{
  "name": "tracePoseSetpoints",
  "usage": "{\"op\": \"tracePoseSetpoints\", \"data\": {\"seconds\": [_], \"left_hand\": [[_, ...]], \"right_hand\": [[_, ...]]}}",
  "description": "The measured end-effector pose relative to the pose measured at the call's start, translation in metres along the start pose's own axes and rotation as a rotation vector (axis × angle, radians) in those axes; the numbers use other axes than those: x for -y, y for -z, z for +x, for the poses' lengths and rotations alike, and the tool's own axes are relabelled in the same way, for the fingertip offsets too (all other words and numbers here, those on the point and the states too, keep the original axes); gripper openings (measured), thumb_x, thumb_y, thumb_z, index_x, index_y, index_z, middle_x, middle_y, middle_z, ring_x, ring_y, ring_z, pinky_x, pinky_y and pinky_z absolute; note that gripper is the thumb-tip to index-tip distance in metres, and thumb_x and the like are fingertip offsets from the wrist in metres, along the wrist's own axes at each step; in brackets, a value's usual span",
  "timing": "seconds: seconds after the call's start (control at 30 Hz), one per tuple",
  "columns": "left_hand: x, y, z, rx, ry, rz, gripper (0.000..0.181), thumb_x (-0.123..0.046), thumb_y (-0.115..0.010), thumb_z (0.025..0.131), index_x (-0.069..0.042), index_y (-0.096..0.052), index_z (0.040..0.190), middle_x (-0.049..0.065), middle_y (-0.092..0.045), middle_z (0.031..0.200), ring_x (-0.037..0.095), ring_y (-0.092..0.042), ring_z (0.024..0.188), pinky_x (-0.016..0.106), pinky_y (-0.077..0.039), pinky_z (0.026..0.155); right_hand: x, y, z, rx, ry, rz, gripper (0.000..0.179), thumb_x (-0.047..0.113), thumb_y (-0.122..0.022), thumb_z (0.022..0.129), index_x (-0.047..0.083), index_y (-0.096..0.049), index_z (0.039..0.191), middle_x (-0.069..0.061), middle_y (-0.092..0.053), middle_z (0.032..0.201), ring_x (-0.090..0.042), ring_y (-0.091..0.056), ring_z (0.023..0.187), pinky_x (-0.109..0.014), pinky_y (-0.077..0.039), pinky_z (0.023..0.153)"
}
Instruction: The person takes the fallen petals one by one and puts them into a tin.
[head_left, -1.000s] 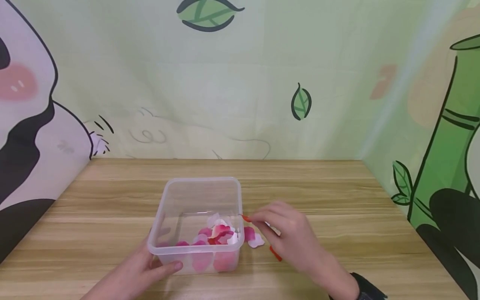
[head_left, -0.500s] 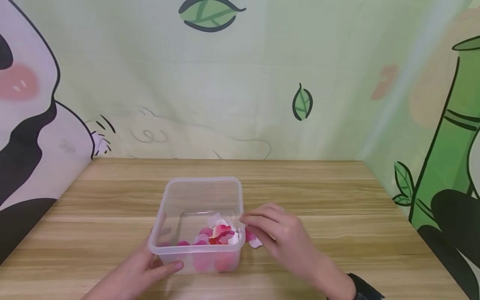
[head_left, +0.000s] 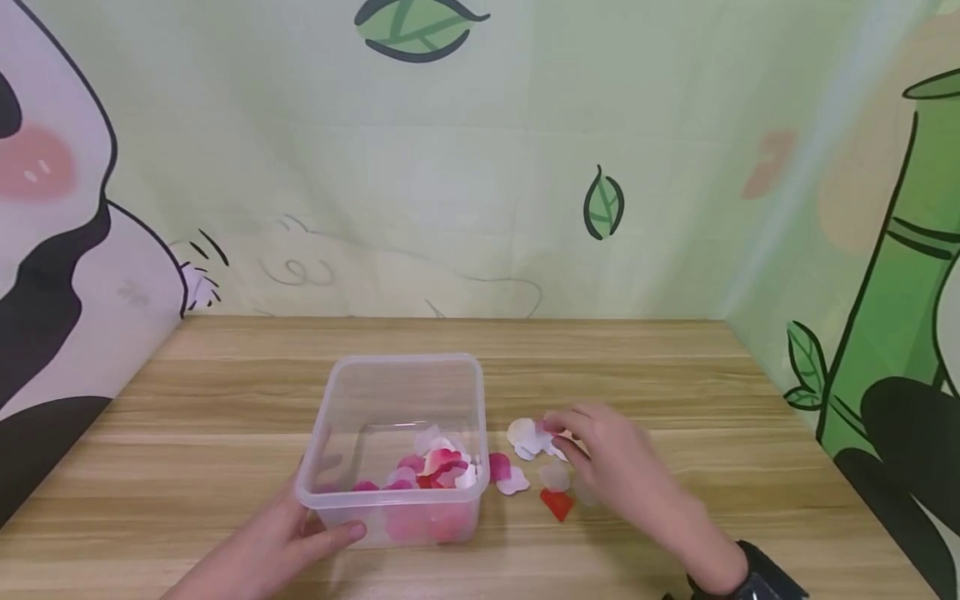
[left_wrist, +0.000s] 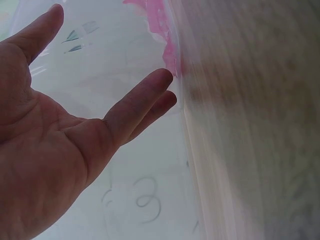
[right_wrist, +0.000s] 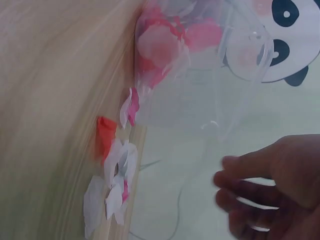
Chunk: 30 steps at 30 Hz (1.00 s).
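Observation:
A clear plastic box (head_left: 318,501) stands on the table, with pink, white and red artificial petals (head_left: 442,467) inside. At its near left corner my left hand (head_left: 288,546) rests, thumb on the front wall; in the left wrist view its fingers are straight against the plastic. My right hand (head_left: 633,479) hovers over loose petals right of the box. In the right wrist view its fingers are bent loosely, with no petal seen between them. Below the fingertips lie white petals (head_left: 528,438); nearer me are a red petal (head_left: 557,504) and a translucent pale petal (head_left: 554,477).
A magenta petal (head_left: 498,467) and a white-pink petal (head_left: 513,481) lie against the box's right side. Behind the wooden table (head_left: 225,375) hangs a printed cloth backdrop (head_left: 480,167) with panda and bamboo drawings. A black band (head_left: 753,575) circles the right wrist.
One second ago my right hand pinched a red petal beside the box rim. It has since moved right, over the loose petals, with that petal gone from its fingers. The left hand stays put.

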<state>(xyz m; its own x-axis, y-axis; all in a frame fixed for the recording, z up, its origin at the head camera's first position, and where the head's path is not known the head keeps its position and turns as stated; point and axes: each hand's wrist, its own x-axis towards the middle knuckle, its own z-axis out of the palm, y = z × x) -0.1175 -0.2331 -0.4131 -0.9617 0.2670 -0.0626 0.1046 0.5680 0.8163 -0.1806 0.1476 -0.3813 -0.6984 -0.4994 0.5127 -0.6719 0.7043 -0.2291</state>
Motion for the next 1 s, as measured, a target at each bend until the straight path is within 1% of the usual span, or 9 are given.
{"op": "tracePoseSetpoints", "data": {"seconds": [0.1, 0.17, 0.23, 0.3, 0.4, 0.5, 0.63, 0.8, 1.0], "left_hand": [[0.0, 0.0, 0.0, -0.002, -0.002, 0.011, 0.1, -0.041, -0.08, 0.09, -0.01, -0.018, 0.163, 0.024, -0.038, 0.157, 0.038, -0.052, 0.13, 0.059, -0.044, 0.103], [0.0, 0.0, 0.0, -0.005, -0.009, 0.018, 0.1, -0.041, -0.08, 0.09, -0.01, -0.018, 0.163, 0.024, -0.038, 0.156, 0.038, -0.052, 0.13, 0.06, -0.044, 0.103], [0.001, 0.0, 0.0, -0.008, -0.017, 0.023, 0.1, -0.041, -0.08, 0.09, -0.01, -0.018, 0.163, 0.024, -0.038, 0.156, 0.039, -0.052, 0.129, 0.06, -0.044, 0.102], [0.001, -0.001, -0.001, -0.013, -0.028, 0.019, 0.102, -0.041, -0.08, 0.09, -0.012, -0.015, 0.164, 0.024, -0.039, 0.156, 0.039, -0.052, 0.13, 0.059, -0.045, 0.102], [0.001, -0.002, -0.001, -0.023, -0.047, 0.025, 0.104, -0.041, -0.08, 0.089, -0.014, -0.013, 0.164, 0.024, -0.04, 0.155, 0.039, -0.053, 0.129, 0.057, -0.046, 0.101], [0.001, -0.002, -0.001, -0.028, -0.053, 0.025, 0.104, -0.041, -0.081, 0.089, -0.015, -0.013, 0.165, 0.024, -0.04, 0.155, 0.04, -0.053, 0.13, 0.056, -0.046, 0.101], [0.001, -0.002, -0.001, -0.028, -0.052, 0.027, 0.105, -0.041, -0.081, 0.089, -0.015, -0.013, 0.165, 0.025, -0.04, 0.155, 0.042, -0.052, 0.13, 0.06, -0.045, 0.101], [0.001, -0.001, -0.001, -0.013, -0.031, 0.015, 0.102, -0.04, -0.08, 0.09, -0.013, -0.015, 0.164, 0.025, -0.039, 0.155, 0.041, -0.053, 0.129, 0.06, -0.046, 0.101], [0.001, -0.001, 0.0, -0.002, -0.016, 0.0, 0.106, -0.039, -0.08, 0.09, -0.023, -0.008, 0.165, 0.026, -0.037, 0.156, 0.041, -0.052, 0.129, 0.06, -0.046, 0.101]], "right_hand": [[-0.003, 0.003, -0.001, 0.148, -0.073, -0.095, 0.021, 0.0, -0.086, 0.08, 0.009, -0.077, 0.098, 0.0, -0.072, 0.093, -0.018, -0.066, 0.083, -0.033, -0.056, 0.068], [-0.005, 0.004, -0.001, 0.251, -0.12, -0.126, 0.018, -0.001, -0.083, 0.081, 0.008, -0.076, 0.095, -0.002, -0.071, 0.09, -0.021, -0.067, 0.084, -0.036, -0.056, 0.068], [-0.007, 0.004, -0.003, 0.34, -0.165, -0.139, 0.017, -0.002, -0.08, 0.079, 0.008, -0.075, 0.091, -0.002, -0.07, 0.087, -0.022, -0.066, 0.081, -0.039, -0.055, 0.066], [-0.009, 0.003, -0.004, 0.422, -0.222, -0.122, 0.016, -0.002, -0.078, 0.077, 0.007, -0.074, 0.09, -0.004, -0.071, 0.088, -0.022, -0.067, 0.081, -0.043, -0.055, 0.066], [-0.013, 0.002, -0.006, 0.501, -0.282, -0.104, 0.015, 0.001, -0.079, 0.076, 0.007, -0.073, 0.088, -0.002, -0.07, 0.086, -0.02, -0.064, 0.077, -0.045, -0.054, 0.065], [-0.016, 0.0, -0.009, 0.538, -0.296, -0.102, 0.016, 0.001, -0.08, 0.074, 0.01, -0.069, 0.083, 0.002, -0.064, 0.078, -0.017, -0.058, 0.071, -0.043, -0.051, 0.062], [-0.02, -0.003, -0.013, 0.551, -0.28, -0.097, 0.025, -0.002, -0.082, 0.072, 0.014, -0.063, 0.076, 0.005, -0.054, 0.071, -0.015, -0.05, 0.066, -0.04, -0.046, 0.057], [-0.024, -0.008, -0.016, 0.522, -0.259, -0.103, 0.026, -0.004, -0.078, 0.072, 0.015, -0.06, 0.073, 0.005, -0.053, 0.069, -0.014, -0.049, 0.064, -0.038, -0.045, 0.053], [-0.026, -0.01, -0.016, 0.492, -0.27, -0.118, 0.029, -0.001, -0.078, 0.075, 0.017, -0.057, 0.069, 0.007, -0.052, 0.067, -0.014, -0.049, 0.062, -0.037, -0.044, 0.053]]}}
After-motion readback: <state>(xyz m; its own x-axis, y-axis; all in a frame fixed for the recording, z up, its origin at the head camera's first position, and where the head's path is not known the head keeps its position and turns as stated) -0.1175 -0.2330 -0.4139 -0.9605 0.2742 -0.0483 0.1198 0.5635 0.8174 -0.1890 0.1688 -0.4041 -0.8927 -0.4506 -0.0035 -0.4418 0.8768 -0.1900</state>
